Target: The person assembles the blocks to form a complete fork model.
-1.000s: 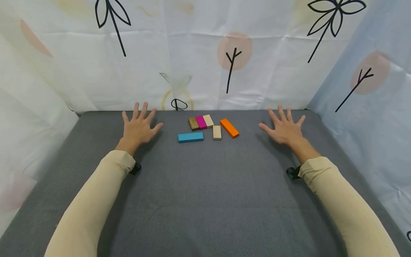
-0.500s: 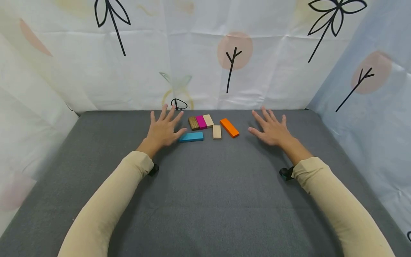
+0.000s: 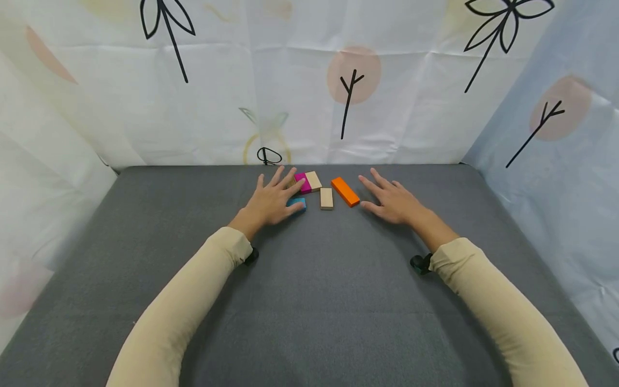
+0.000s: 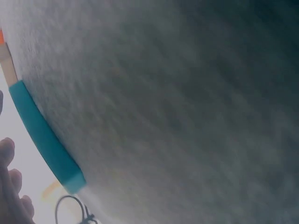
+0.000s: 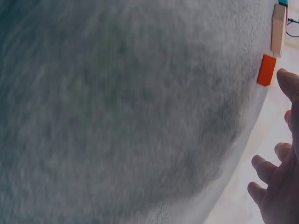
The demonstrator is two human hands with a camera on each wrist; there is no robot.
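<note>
My left hand (image 3: 271, 203) hovers with spread fingers over the left end of the blue block (image 3: 299, 203) and covers the brown block. In the left wrist view the whole blue block (image 4: 46, 137) lies on the cloth, away from the fingers. Beyond that hand, a magenta block (image 3: 303, 183) and a pale wooden block (image 3: 313, 181) lie side by side. A second pale wooden block (image 3: 326, 199) sits nearer. My right hand (image 3: 393, 203), fingers spread, is just right of the orange block (image 3: 345, 192), its thumb tip close to the near end. Neither hand holds anything.
Dark grey cloth (image 3: 309, 279) covers the table. A white printed curtain (image 3: 300, 80) stands along the back edge, with more curtain at both sides. Each wrist carries a small black camera, such as the right one (image 3: 420, 264).
Both hands have moved inward toward the blocks, the left one farther, now overlapping the blue and brown blocks. The blocks have stayed in place.
</note>
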